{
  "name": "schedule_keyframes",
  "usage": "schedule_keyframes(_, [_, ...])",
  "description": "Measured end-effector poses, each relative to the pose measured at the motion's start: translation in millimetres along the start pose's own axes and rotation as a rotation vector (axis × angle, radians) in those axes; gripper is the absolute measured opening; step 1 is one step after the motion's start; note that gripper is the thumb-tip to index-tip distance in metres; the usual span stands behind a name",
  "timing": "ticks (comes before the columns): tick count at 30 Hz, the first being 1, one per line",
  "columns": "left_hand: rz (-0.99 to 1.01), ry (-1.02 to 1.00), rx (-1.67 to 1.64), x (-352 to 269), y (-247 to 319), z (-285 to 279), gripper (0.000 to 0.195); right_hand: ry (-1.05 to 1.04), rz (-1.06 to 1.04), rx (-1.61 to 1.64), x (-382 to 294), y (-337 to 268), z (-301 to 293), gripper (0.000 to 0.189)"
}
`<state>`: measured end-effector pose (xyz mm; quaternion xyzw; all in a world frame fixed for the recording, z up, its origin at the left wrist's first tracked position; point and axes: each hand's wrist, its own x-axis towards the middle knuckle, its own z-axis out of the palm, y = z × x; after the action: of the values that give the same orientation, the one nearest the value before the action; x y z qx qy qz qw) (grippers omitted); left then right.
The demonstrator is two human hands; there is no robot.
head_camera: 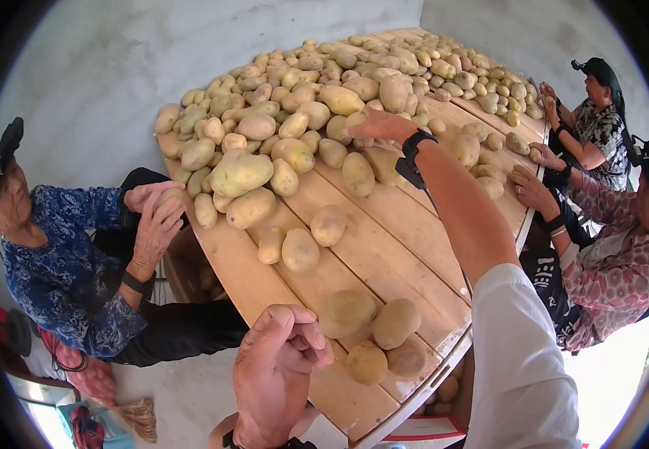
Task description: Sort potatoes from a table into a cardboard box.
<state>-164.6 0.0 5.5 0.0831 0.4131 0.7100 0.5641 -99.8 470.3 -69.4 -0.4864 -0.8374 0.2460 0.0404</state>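
My right hand reaches out over the near side of a large potato heap on a plank table. Its fingertips are at a potato; whether they grip it is hidden. My left hand is raised at the table's near edge, its fingers curled in with nothing visible between them. Just beyond it lies a cluster of several potatoes, among them a large one and a round one. Farther up the planks are a few loose potatoes.
A person in a blue patterned shirt sits left, holding a potato. Two people work along the right edge. Crates with potatoes stand below the table. A straw broom and a red mesh sack lie lower left.
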Motion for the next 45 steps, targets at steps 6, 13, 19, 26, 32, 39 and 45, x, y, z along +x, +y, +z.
schedule_keyframes(6, [0.011,-0.016,0.023,-2.9,-2.3,5.2,0.026,-0.283,-0.242,0.355,-50.4,-22.9,-0.9,0.108])
schedule_keyframes(13, [-0.002,-0.038,0.051,-0.5,-12.4,13.6,0.025,-0.308,-0.305,0.176,-75.0,-31.4,11.3,0.101])
schedule_keyframes(19, [0.055,-0.07,0.047,0.9,-16.3,8.0,0.024,-0.379,-0.353,0.095,-102.9,-36.2,9.1,0.103])
schedule_keyframes(26, [0.054,-0.097,0.0,5.4,-20.3,6.7,0.026,-0.403,-0.434,0.125,-158.8,-24.0,27.2,0.096])
schedule_keyframes(32, [0.061,-0.094,0.017,8.3,-24.5,10.0,0.026,-0.373,-0.425,0.148,-158.2,-35.5,23.8,0.093])
schedule_keyframes(39, [0.062,-0.088,0.029,8.9,-27.9,12.0,0.025,-0.336,-0.341,0.0,-126.2,-41.9,34.7,0.074])
schedule_keyframes(45, [0.039,-0.113,0.067,9.0,-25.4,16.0,0.021,-0.069,-0.392,0.013,-135.5,-36.5,42.0,0.083])
